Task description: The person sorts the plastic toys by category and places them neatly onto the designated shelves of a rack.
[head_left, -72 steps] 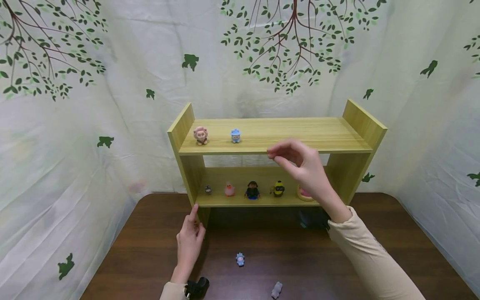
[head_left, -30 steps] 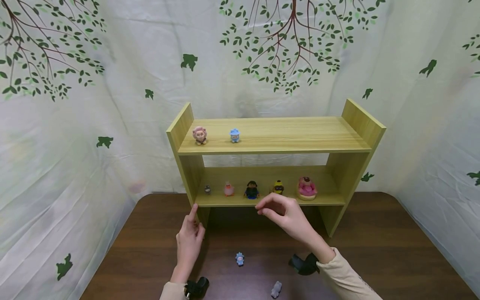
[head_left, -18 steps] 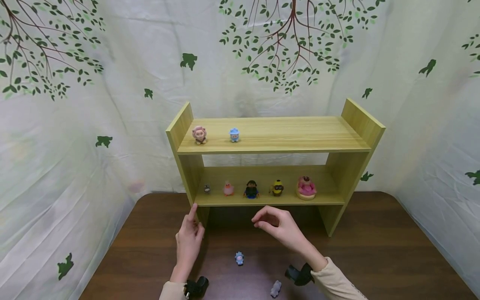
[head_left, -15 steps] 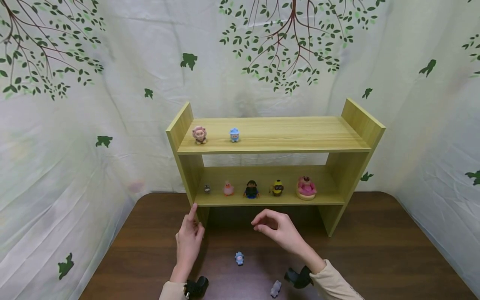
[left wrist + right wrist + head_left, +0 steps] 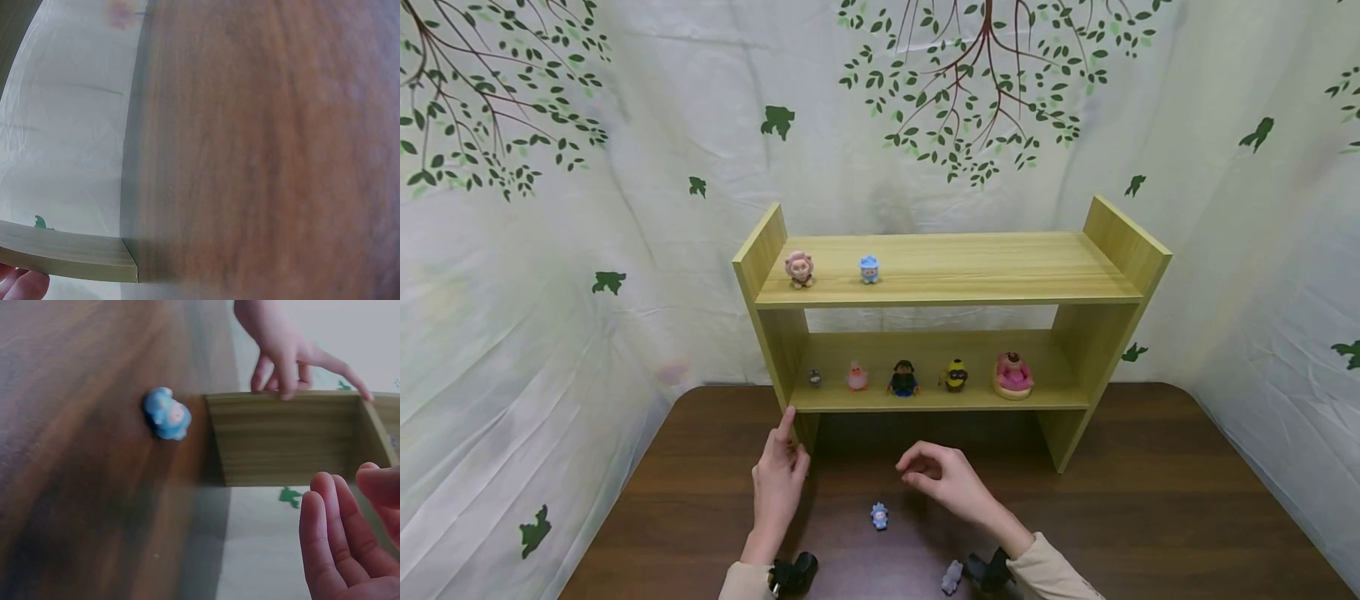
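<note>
Resting on the dark brown bench (image 5: 700, 500), a small blue figurine (image 5: 880, 517) with a pale face is in front of the wooden shelf (image 5: 970, 267), apart from both hands. Near it, to its right, the right hand (image 5: 951, 483) hangs above the bench, holding nothing; its fingers bend loosely toward the thumb, and the right wrist view shows a gap between them. The left hand (image 5: 778, 487) grips the left side panel of the shelf, its index finger stretched out to the front corner where the lower board (image 5: 925, 409) meets the panel.

Nearer the person, to the right of the blue figurine, a grey figurine (image 5: 952, 577) rests on the bench. Close to it shows the black device (image 5: 988, 571) worn at the right wrist, where a cream sleeve (image 5: 1048, 571) begins.

On the lower board stand, from left to right, a tiny grey figure (image 5: 815, 377), a pink figure (image 5: 857, 377), a dark-clad figure (image 5: 903, 379), a yellow and black figure (image 5: 955, 377) and a pink bear (image 5: 1013, 377) on a pale round base. Toward the left end of the top board are a pinkish figure (image 5: 800, 270) and a blue-hatted figure (image 5: 869, 270). Behind everything hangs a white fabric backdrop (image 5: 700, 250) printed with branches and green leaves.
</note>
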